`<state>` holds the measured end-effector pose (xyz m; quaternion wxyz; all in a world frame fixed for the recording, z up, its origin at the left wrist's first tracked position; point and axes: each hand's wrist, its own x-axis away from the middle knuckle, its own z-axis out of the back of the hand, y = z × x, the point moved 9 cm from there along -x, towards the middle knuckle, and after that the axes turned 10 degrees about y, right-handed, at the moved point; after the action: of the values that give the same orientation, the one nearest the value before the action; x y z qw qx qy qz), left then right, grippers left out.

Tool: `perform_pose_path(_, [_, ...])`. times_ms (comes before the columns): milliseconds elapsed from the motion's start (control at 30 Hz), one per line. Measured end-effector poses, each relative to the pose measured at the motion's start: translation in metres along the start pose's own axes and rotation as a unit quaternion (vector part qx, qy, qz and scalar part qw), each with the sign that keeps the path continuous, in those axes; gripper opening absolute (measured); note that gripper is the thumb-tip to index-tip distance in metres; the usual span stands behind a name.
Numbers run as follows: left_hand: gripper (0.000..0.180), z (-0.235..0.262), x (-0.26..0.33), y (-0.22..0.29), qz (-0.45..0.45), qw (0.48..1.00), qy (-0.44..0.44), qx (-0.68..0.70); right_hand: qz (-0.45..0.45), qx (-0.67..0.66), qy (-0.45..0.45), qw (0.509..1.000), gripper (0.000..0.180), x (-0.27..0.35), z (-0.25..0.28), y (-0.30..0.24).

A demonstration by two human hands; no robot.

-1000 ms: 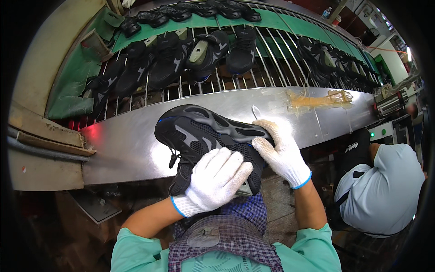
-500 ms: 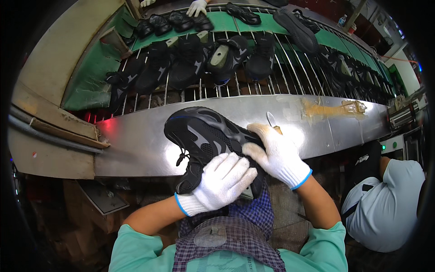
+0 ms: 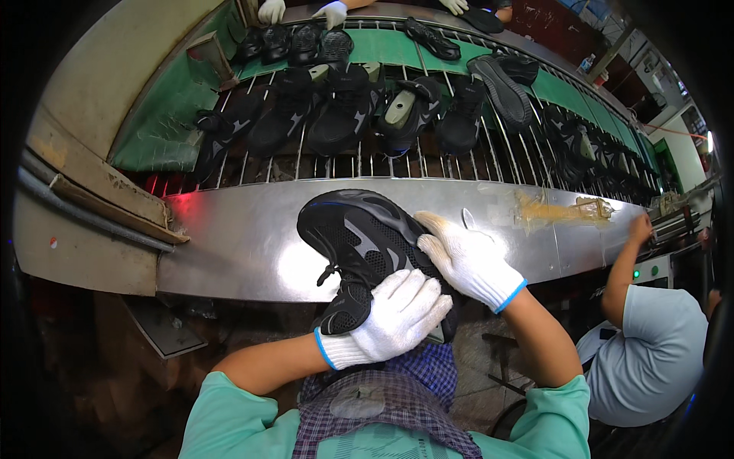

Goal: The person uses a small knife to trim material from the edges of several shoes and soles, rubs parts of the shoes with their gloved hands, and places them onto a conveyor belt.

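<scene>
Shoe (image 3: 359, 237), black with grey mesh and a thick moulded sole, is held between your left hand (image 3: 401, 317) and your right hand (image 3: 470, 260), over the near edge of the metal counter (image 3: 229, 252). Its toe points away from you and to your left; its laced side faces left, its sole side right.

Your left hand, in a white glove, lays its fingers close together across the shoe's side; the thumb is hidden, so you cannot tell whether they grip. Your right hand, gloved the same, clasps the sole side with fingers and thumb. A pale green form (image 3: 436, 334) shows beside your left fingers.

Just past your right hand, a small metal blade (image 3: 468, 219) shows above the counter. Beyond, a row of 5 black shoes (image 3: 344, 115) leans on the rack (image 3: 492, 157), with 1 more shoe (image 3: 501, 92) sole up to their right. Past the green strip (image 3: 382, 47), you can see other people's gloved hands (image 3: 332, 14). To your right, a co-worker (image 3: 650, 359) in a pale shirt stretches an arm forward.
</scene>
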<state>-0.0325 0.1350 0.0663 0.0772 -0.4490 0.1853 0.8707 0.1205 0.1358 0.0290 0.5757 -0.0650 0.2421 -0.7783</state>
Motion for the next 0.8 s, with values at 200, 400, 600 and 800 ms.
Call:
perform_pose_path(200, [0.042,0.004,0.010,0.000,-0.003,1.000,0.008,0.011,-0.039,-0.025,-0.100,0.994,0.055,-0.014,-0.013,-0.001])
perform_pose_path(400, [0.042,0.004,0.024,0.000,-0.014,0.999,0.028,0.008,-0.035,0.062,-0.155,0.985,0.047,-0.032,-0.023,-0.027])
perform_pose_path(600, [0.040,0.013,0.020,-0.004,-0.011,1.000,0.019,0.016,-0.071,-0.138,-0.119,0.981,0.054,-0.051,-0.032,-0.020])
perform_pose_path(800, [0.042,0.014,0.026,-0.005,-0.008,1.000,0.000,0.008,-0.046,0.029,-0.198,0.979,0.059,-0.058,-0.041,-0.031])
